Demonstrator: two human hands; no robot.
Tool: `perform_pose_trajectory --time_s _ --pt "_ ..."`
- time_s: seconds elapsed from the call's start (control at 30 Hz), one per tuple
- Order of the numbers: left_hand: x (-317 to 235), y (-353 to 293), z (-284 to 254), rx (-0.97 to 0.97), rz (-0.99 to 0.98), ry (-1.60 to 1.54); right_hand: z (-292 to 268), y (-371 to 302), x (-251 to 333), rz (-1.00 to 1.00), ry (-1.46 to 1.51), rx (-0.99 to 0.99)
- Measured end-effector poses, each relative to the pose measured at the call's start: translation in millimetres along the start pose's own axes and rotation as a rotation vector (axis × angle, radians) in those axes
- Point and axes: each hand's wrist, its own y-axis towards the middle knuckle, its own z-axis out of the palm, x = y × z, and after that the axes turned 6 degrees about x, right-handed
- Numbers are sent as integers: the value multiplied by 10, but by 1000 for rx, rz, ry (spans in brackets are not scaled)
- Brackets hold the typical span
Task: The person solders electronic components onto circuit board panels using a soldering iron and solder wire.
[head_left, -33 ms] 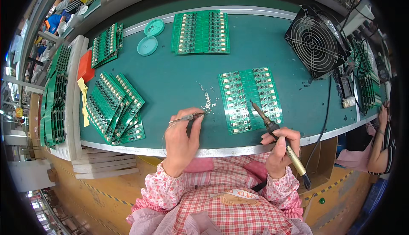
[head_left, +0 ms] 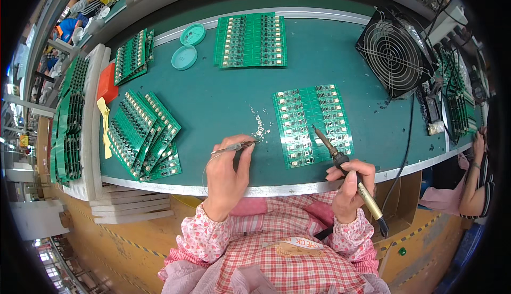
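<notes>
My left hand [head_left: 228,174] is closed round slim metal tweezers [head_left: 232,148], their tip at the near end of a scatter of tiny white parts [head_left: 260,130]. A thin, wire-like line curves down beside that hand; I cannot make out what it belongs to. My right hand [head_left: 351,183] grips a soldering iron [head_left: 367,198] with a brass-coloured handle. Its dark tip points up and left, over the middle of a green circuit board panel [head_left: 313,129] lying flat; whether it touches is unclear. Rows of small components line the panel.
Stacked circuit panels lie at left [head_left: 141,134], far left [head_left: 133,54] and the back [head_left: 250,41]. Two turquoise round dishes [head_left: 184,57] sit near the back. A black fan [head_left: 394,54] stands right, a cable [head_left: 409,145] hanging nearby. Another person's arm [head_left: 472,187] shows far right.
</notes>
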Motion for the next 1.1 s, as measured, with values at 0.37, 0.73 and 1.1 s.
perform_pose_trajectory --time_s 0.37,0.73,1.1 --pt "-8 0 7 -3 6 9 3 -11 -11 -18 1 -17" --pt "-255 -117 189 128 97 -173 7 -43 5 8 29 -29" --pt "-277 -139 298 115 112 -138 -17 -68 -18 9 44 -5"
